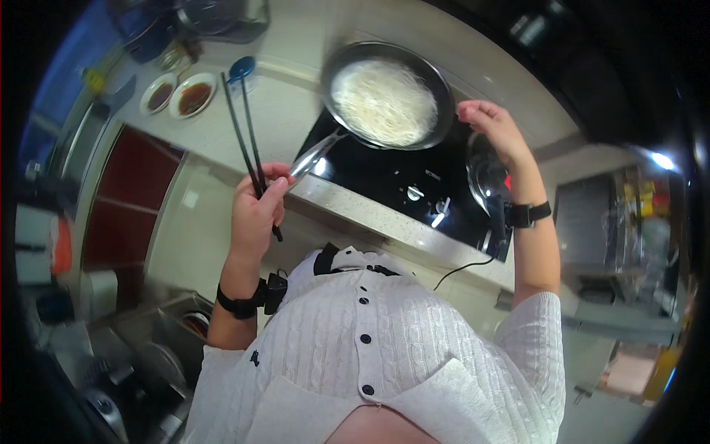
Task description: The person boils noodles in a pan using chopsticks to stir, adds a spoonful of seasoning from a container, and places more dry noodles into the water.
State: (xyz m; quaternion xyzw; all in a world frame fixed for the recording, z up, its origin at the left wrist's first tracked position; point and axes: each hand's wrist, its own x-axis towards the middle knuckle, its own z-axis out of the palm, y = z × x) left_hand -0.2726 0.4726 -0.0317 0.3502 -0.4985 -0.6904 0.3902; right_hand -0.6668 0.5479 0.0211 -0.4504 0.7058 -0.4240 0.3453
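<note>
My left hand [260, 200] holds a pair of dark chopsticks [249, 133], their long ends pointing up and away from me. Its fingertips are also at the end of the metal handle [317, 155] of a frying pan [445, 105]; how firmly they grip it I cannot tell. Pale noodles [385, 102] in whitish liquid fill much of the pan, which is over the black cooktop. My right hand [491, 122] is just right of the pan's rim, fingers bent and fingertips close together, with no object visible in it. Below that hand, a glass lid [480, 166] is partly hidden by my forearm.
Two white dishes of dark sauce [193, 97] [160, 97] stand on the counter [277, 105] at the left, near a blue-lidded container [242, 67]. Control knobs [414, 193] are at the cooktop's front. A sink area with dishes [161, 361] is at the lower left.
</note>
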